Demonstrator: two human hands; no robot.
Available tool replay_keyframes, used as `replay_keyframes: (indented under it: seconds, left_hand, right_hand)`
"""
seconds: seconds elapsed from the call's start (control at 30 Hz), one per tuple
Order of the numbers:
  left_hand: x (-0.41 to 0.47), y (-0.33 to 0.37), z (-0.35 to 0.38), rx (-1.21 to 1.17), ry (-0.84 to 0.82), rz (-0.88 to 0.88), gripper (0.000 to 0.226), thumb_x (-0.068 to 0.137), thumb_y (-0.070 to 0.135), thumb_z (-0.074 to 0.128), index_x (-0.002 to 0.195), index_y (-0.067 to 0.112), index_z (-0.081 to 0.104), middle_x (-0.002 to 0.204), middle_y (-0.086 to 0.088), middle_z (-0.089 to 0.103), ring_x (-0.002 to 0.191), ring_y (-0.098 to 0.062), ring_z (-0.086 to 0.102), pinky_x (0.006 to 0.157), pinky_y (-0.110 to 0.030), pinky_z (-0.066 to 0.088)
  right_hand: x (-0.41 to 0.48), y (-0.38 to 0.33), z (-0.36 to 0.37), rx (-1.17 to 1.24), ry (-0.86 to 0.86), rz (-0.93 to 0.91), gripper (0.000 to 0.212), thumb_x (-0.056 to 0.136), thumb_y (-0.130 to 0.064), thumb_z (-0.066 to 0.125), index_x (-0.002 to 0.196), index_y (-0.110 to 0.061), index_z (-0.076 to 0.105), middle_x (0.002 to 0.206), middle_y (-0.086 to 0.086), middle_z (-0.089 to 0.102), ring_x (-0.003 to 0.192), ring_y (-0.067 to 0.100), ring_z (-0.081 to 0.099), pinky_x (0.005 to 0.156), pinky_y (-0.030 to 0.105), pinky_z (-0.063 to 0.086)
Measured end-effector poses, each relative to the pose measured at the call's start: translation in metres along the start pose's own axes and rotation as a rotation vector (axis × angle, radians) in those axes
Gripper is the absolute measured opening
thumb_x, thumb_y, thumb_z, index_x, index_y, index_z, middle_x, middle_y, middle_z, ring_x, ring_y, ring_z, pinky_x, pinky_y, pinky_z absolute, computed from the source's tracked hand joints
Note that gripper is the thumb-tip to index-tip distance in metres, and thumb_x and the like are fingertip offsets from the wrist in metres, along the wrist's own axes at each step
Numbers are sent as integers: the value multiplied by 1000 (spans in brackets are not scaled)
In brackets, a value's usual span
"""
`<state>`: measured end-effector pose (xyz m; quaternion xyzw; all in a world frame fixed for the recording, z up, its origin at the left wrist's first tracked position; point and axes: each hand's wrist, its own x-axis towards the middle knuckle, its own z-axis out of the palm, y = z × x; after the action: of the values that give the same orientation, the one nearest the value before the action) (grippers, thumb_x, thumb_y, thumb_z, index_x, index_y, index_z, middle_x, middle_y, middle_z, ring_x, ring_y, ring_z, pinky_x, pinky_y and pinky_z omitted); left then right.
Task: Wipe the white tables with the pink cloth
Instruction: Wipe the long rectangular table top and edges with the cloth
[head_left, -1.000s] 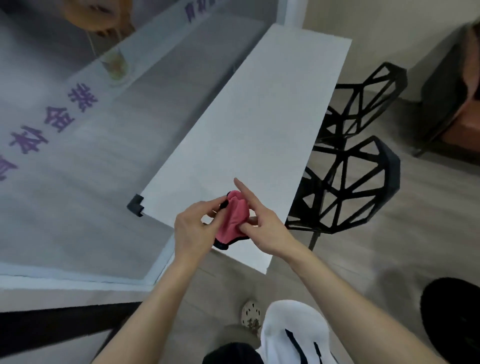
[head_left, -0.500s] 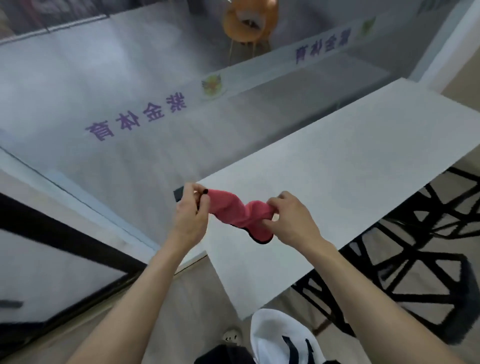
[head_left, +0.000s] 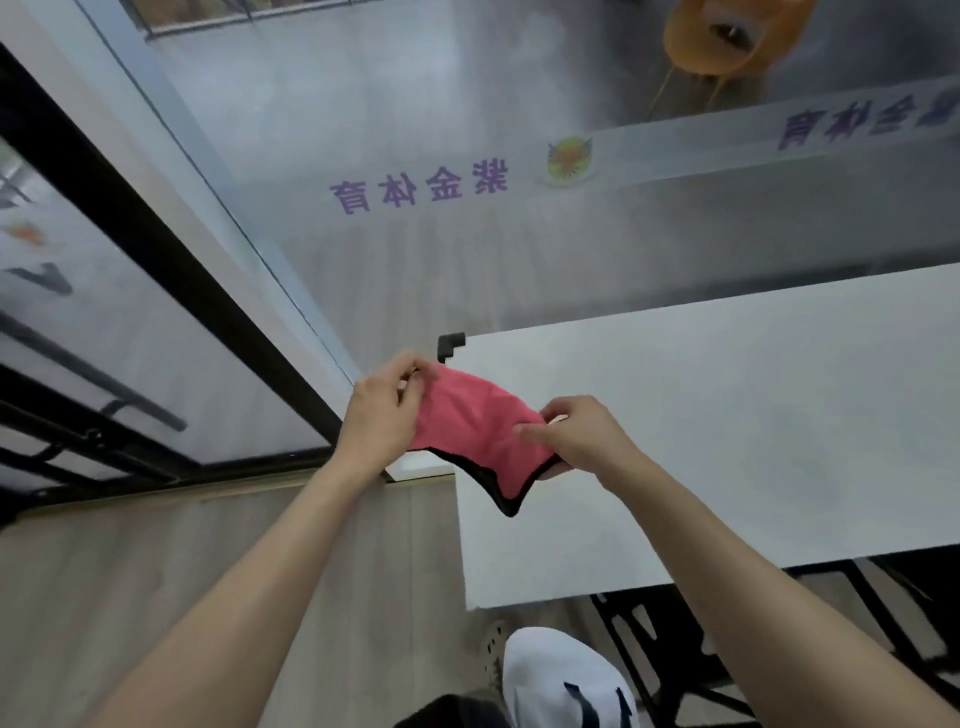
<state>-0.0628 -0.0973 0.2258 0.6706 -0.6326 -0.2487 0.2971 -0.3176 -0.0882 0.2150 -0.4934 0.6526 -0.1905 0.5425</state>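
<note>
A pink cloth (head_left: 470, 428) with a black hem is stretched between my two hands above the near left corner of the long white table (head_left: 753, 415). My left hand (head_left: 382, 410) pinches the cloth's left edge. My right hand (head_left: 576, 434) pinches its right edge, fingers curled round the fabric. One corner of the cloth hangs down toward the tabletop. The table has a black corner guard (head_left: 449, 345) at its far left corner.
A glass wall (head_left: 467, 182) with purple lettering runs along the table's far side, with a black door frame (head_left: 156, 244) to the left. Black lattice chairs (head_left: 727, 649) stand under the table's near edge at lower right. Wood floor lies below my arms.
The view has swung left along the table. My hands have pulled apart and the bunched cloth has opened out into a wide flat sheet between them.
</note>
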Motion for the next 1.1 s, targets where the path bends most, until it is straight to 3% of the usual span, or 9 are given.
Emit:
replay_keyframes:
  seconds: [0.13, 0.2, 0.3, 0.47, 0.57, 0.7, 0.93, 1.03, 1.1]
  left_hand:
    - [-19, 1, 4, -198, -188, -35, 16, 100, 35, 77, 113, 41, 72, 106, 17, 75, 90, -6, 76, 76, -24, 58]
    - [-25, -2, 5, -241, -252, -39, 43, 85, 41, 92, 122, 43, 69, 111, 16, 76, 97, -4, 75, 77, -21, 61]
    - [-22, -12, 5, -187, -173, 12, 47, 85, 35, 91, 124, 43, 66, 111, 19, 75, 105, -3, 72, 84, -20, 61]
    - [-8, -28, -12, -240, -118, 4, 33, 101, 13, 68, 118, 41, 68, 112, 15, 76, 105, -7, 72, 89, -39, 64]
    - [-3, -35, -24, -333, -210, 28, 34, 106, 10, 61, 122, 40, 67, 116, 17, 75, 111, -13, 71, 97, -42, 61]
    - [6, -45, -37, -485, -170, -25, 43, 110, 23, 63, 144, 47, 55, 119, 19, 74, 114, -9, 72, 102, -36, 59]
    - [17, -74, -32, -294, 70, -188, 53, 103, 48, 69, 149, 38, 44, 110, 8, 78, 86, -9, 77, 82, -35, 59]
    - [16, -87, -29, -457, -124, -349, 76, 88, 49, 88, 148, 34, 43, 123, 9, 74, 106, -14, 77, 93, -37, 61]
    - [13, -95, -30, -509, -256, -380, 63, 83, 28, 96, 136, 28, 61, 119, 6, 79, 112, -19, 77, 92, -36, 63]
  right_hand:
    - [11, -16, 31, 340, -101, 39, 26, 98, -9, 75, 113, 10, 70, 104, 21, 80, 84, 35, 82, 85, 45, 68]
    - [17, -25, 40, 446, -143, 28, 22, 102, -4, 66, 119, 8, 69, 108, 22, 80, 94, 35, 82, 93, 48, 66]
    - [21, -38, 45, 525, -233, 3, 27, 101, 6, 55, 124, 5, 69, 107, 20, 81, 100, 33, 81, 97, 45, 65]
    - [42, -38, 53, -18, 77, -211, 51, 85, -10, 82, 131, -20, 65, 129, -8, 71, 115, 13, 72, 92, 36, 63]
    - [56, -42, 56, -146, -90, -236, 93, 83, -15, 85, 162, -32, 39, 150, -20, 48, 135, 3, 51, 109, 32, 50]
    - [57, -54, 53, -34, -271, -264, 28, 89, -18, 84, 117, -16, 77, 113, 14, 76, 102, 17, 73, 94, 35, 59]
    - [62, -75, 65, 98, -179, -214, 21, 94, -23, 85, 100, -3, 79, 88, 11, 79, 83, 27, 80, 74, 39, 68]
    - [67, -75, 72, 18, -110, -232, 15, 96, -26, 82, 99, -11, 79, 94, 14, 79, 84, 30, 80, 70, 41, 68]
    - [68, -71, 76, -60, -81, -240, 16, 95, -28, 82, 98, -13, 76, 93, 12, 79, 83, 27, 80, 72, 43, 69]
